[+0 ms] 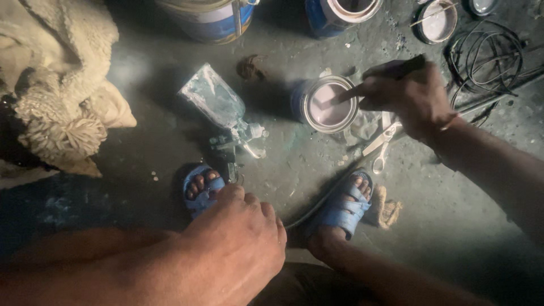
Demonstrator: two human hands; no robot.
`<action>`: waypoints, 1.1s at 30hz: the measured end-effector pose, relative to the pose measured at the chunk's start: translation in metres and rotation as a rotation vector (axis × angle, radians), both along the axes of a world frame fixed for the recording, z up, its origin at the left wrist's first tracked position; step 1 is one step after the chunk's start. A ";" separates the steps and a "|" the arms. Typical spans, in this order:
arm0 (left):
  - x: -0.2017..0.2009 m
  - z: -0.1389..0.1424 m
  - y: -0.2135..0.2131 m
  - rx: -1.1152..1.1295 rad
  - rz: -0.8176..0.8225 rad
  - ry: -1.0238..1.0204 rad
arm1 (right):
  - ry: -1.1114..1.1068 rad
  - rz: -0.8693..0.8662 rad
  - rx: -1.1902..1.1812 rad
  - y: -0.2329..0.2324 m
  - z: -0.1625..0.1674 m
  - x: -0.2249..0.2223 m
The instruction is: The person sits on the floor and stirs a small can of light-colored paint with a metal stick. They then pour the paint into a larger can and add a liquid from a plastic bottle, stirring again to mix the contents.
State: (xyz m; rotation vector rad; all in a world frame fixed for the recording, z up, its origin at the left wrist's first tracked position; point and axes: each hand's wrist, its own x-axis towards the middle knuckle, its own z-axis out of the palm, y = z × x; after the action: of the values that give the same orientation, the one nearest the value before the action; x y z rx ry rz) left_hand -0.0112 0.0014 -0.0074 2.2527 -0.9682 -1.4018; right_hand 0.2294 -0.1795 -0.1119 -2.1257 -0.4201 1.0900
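One small round metal tin of pale pinkish paint (330, 105) stands open on the grey, paint-spattered concrete floor (442, 226), between the person's feet and a row of larger tins. The right hand (411, 99) is closed around a dark stick (396, 69), whose lower end dips into the paint near the tin's right rim; the step in hand looks like stirring. The left hand (241, 238) rests low, near the left foot in its blue sandal (203, 190), fingers curled loosely and holding nothing that shows.

Just left of the tin lies a paint-crusted spray gun with a clear cup (224, 110), tipped on its side. A pair of pale-handled scissors (381, 143) lies under the right wrist, just beside the tin. A coil of black cable (487, 51) sits to the far right, and a cream woolly cloth (56, 73) is heaped at the left.

By my judgement, the next move calls for a steady stick held clear of the rim, since the small tin could tip easily.
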 end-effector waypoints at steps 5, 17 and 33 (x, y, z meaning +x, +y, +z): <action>-0.007 0.001 0.001 0.011 0.027 -0.049 | -0.192 -0.025 0.019 -0.033 0.012 0.009; 0.002 0.000 -0.007 0.036 0.029 -0.014 | -0.477 0.611 0.415 -0.038 -0.055 0.000; 0.000 -0.009 -0.009 0.012 0.029 -0.084 | -0.736 1.166 0.519 -0.026 -0.032 0.023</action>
State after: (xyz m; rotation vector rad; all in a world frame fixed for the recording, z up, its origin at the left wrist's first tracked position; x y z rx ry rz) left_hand -0.0110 -0.0080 -0.0168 2.3424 -0.9507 -1.3136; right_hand 0.2522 -0.2053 -0.1440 -1.6430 -2.1919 0.5212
